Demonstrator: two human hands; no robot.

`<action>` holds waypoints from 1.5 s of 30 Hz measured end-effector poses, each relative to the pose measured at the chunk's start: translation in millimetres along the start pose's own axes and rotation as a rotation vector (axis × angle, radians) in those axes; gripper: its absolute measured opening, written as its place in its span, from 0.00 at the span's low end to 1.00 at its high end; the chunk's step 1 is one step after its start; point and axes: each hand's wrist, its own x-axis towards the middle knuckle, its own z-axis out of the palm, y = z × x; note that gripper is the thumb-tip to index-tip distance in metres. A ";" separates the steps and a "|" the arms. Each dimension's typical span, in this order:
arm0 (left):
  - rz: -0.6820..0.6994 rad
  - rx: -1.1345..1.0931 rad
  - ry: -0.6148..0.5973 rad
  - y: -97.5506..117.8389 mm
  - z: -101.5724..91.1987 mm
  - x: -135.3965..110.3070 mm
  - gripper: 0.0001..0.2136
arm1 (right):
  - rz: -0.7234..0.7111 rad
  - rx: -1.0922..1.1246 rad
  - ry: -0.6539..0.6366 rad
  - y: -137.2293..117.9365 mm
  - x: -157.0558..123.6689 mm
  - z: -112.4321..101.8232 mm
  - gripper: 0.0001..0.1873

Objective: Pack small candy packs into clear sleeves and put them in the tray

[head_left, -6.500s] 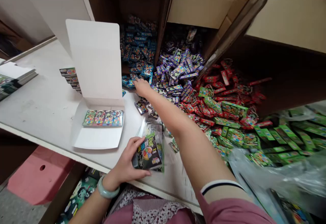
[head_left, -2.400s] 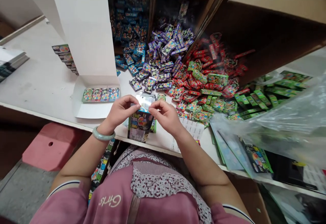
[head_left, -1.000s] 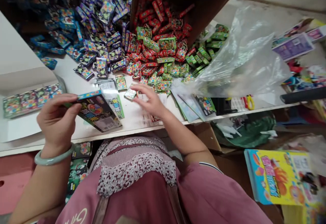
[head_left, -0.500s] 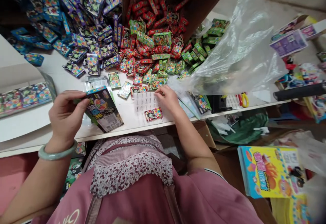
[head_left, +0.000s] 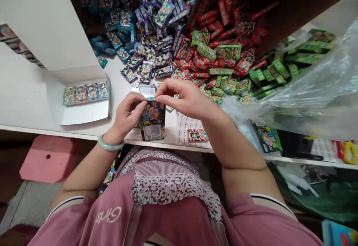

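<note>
A small printed box [head_left: 152,121] is held upright just over the front edge of the white table [head_left: 25,100], close before the person's body. Its long axis runs up and down. Its printed face is turned toward the wearer, its pale lower end points down at the table edge, and its top end points up toward the fingertips. Whether its lower end rests on the table cannot be told.

The left hand [head_left: 125,113] is closed around the box's left side, with thumb and forefinger brought up to the top edge. The right hand [head_left: 187,98] is pinched, thumb against forefinger, on the top edge of the box, where a narrow blue flap [head_left: 151,98] is seen between the two hands. Its other fingers are curled loosely above. A pale green bangle [head_left: 107,146] is worn on the left wrist.

Just right of the box a sticker sheet [head_left: 186,124] lies flat, and a small red packet [head_left: 198,135] is set on it. To the left an open white carton [head_left: 81,115] is seen with a row of packets [head_left: 85,93] along its back. Behind the hands, piles of blue packets [head_left: 117,33], purple packets [head_left: 159,18], red packets [head_left: 223,22] and green packets [head_left: 279,67] are heaped side by side. A clear plastic bag [head_left: 313,85] is spread at the right.
</note>
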 end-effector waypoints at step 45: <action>-0.197 0.775 0.065 -127.7 -167.3 -8.1 0.10 | 0.179 -0.535 -0.126 109.0 46.3 51.7 0.17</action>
